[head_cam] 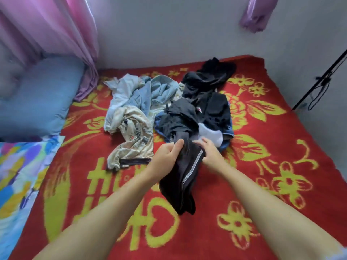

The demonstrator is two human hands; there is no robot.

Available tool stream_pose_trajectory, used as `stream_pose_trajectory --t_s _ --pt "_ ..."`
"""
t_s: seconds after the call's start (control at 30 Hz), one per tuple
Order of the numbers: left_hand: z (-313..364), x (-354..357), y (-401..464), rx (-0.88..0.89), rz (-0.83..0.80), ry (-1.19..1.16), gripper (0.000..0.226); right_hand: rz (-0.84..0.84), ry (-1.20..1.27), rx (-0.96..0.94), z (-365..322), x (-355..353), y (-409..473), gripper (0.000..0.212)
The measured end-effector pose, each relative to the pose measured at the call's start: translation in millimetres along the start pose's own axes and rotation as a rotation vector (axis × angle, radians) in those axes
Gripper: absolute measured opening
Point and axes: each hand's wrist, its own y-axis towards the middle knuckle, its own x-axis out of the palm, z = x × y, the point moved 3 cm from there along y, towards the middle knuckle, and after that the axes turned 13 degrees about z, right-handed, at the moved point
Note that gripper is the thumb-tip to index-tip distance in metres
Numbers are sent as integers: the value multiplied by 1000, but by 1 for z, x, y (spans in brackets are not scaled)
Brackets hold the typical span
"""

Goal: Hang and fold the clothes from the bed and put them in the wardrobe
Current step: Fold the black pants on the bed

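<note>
nearest to us, two bare forearms reach in from the bottom edge over the bed (281,184), which is covered by a red blanket with yellow flower and character patterns. we note the left hand (167,156) grasping a dark garment (185,177) at its upper left edge, thumb over the fabric and fingers curled round it. the right hand (210,152) grips the same garment on its right side, fingers tucked into the cloth beside a line of white stitching. the dark garment hangs bunched between both hands, its lower end trailing down toward the blanket; whether it touches the blanket we cannot tell.

just beyond the hands lies the clothes pile (169,106) in the middle of the bed. on its left part we record a cream printed garment (135,136) with a dark hem, and behind it pale blue clothes (142,92), crumpled together. on its right part are black clothes (204,96), with a white piece (210,136) and a blue edge showing beneath them, just beyond the right hand.

at left, a multicoloured sheet (20,169) lies at the bed's edge, and past it a blue pillow (39,102). farther back, a pink curtain (56,30) hangs in the left corner against a pale wall (169,30). a purple cloth (257,14) hangs at top right. a thin black stand (319,83) leans at the far right.
</note>
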Motion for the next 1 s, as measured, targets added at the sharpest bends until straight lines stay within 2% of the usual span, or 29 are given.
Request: stream_pose_trajectory --t_s 0.03,0.07,0.13,0.2,0.27,0.37,0.5,0.6,0.67,0.83,0.93,1.0 --pt "26 -14 -1 17 13 -56 48 4 27 -26 -32 -13 0 19" --pt "50 -29 -1 13 37 -117 49 26 39 -52 -61 -28 0 11" --pt "90 -66 2 19 144 -207 48 100 -2 -158 -114 -59 0 15" --pt "116 -103 4 78 285 -162 44 167 -85 -285 -161 -90 -4 17" --pt "131 -131 4 64 357 -135 41 204 -92 -348 -202 -119 -13 16" --pt "154 -159 1 73 359 -198 44 201 -88 -436 -257 -152 -31 22" --pt "188 -183 -4 27 404 -354 50 96 -255 -495 -305 -182 -49 26" --pt "212 -187 -4 -47 293 -519 52 75 -284 -465 -324 -198 -60 22" --pt "227 -190 -3 -44 223 -584 49 83 -185 -432 -335 -204 -68 26" --pt "231 -186 7 133 186 -390 32 176 346 -277 -360 -217 -73 24" --pt "207 -159 2 214 97 -301 50 215 641 -203 -389 -237 -71 24" --pt "188 -132 -4 257 -117 -238 72 230 805 -194 -410 -251 -72 22"
